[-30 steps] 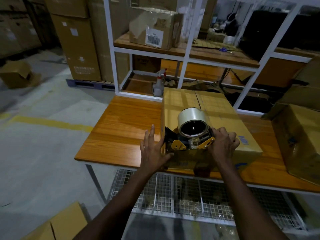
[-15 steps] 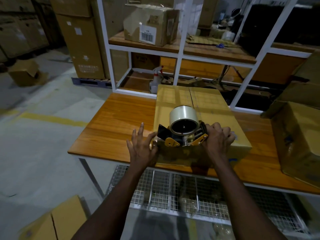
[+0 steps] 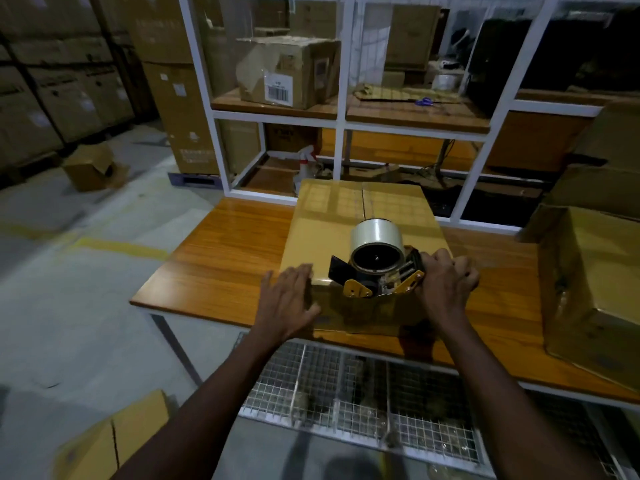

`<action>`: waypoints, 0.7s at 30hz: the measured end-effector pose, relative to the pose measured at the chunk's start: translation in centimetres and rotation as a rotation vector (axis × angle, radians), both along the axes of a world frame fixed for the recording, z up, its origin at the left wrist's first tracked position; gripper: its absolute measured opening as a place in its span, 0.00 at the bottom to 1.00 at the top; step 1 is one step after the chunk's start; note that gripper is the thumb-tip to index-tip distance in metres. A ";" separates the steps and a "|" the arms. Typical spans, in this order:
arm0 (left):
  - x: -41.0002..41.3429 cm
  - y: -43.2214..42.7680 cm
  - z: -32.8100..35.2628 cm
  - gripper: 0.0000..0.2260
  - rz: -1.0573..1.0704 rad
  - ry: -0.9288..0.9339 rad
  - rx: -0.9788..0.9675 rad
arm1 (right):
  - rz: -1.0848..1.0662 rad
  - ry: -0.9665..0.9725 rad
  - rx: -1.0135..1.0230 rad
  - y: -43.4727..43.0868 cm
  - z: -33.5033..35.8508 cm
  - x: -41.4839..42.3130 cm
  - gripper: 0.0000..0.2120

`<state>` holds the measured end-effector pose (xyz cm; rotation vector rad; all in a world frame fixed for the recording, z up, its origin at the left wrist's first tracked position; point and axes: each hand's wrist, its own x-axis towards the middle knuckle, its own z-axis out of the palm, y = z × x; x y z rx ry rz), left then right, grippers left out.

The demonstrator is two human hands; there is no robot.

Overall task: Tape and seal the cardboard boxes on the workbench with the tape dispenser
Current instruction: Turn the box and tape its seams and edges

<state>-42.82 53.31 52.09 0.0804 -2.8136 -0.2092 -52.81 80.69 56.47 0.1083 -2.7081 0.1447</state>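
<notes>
1. A box (image 3: 363,230) is sitting at frame centre on the wooden table (image 3: 221,265), its near edge close to the table's front edge.
2. The box's top flaps are lying closed, with the centre seam (image 3: 363,199) running away from the camera toward the white rack (image 3: 341,109).
3. A tape dispenser (image 3: 379,271) is resting on the box's near top edge, right on the seam line, its clear tape roll (image 3: 377,239) standing uppermost.
4. The right hand (image 3: 446,282) is gripping the dispenser's handle at the right of frame centre; its grip is curled tightly around the handle, knuckles facing the camera.
5. The left hand (image 3: 287,296) is lying flat on the box's near left corner, left of the dispenser; its grip is spread, fingers straight and pressing the cardboard, holding nothing.
6. Both forearms are reaching in from the bottom of the frame.
7. A second box (image 3: 595,292) is sitting on the table at the right edge of the frame, well apart from the first.
8. A labelled box (image 3: 287,74) is standing on the rack's upper shelf, at upper centre.
9. A spray bottle (image 3: 304,164) is standing behind the first box, on the rack's lower level.
10. A wire shelf (image 3: 346,396) is showing below the table, between the forearms.
</notes>
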 end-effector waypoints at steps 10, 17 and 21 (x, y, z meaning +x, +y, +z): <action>0.6 0.8 -1.0 0.41 0.061 -0.172 -0.152 | 0.057 -0.046 -0.052 1.7 0.3 -0.6 0.05; 0.0 -1.0 0.0 0.43 0.138 -0.270 -0.181 | -0.019 -0.044 -0.147 8.2 0.0 -0.6 0.04; -0.5 -0.1 1.2 0.47 0.219 -0.321 -0.157 | -0.028 -0.061 -0.110 7.5 -0.1 0.3 0.02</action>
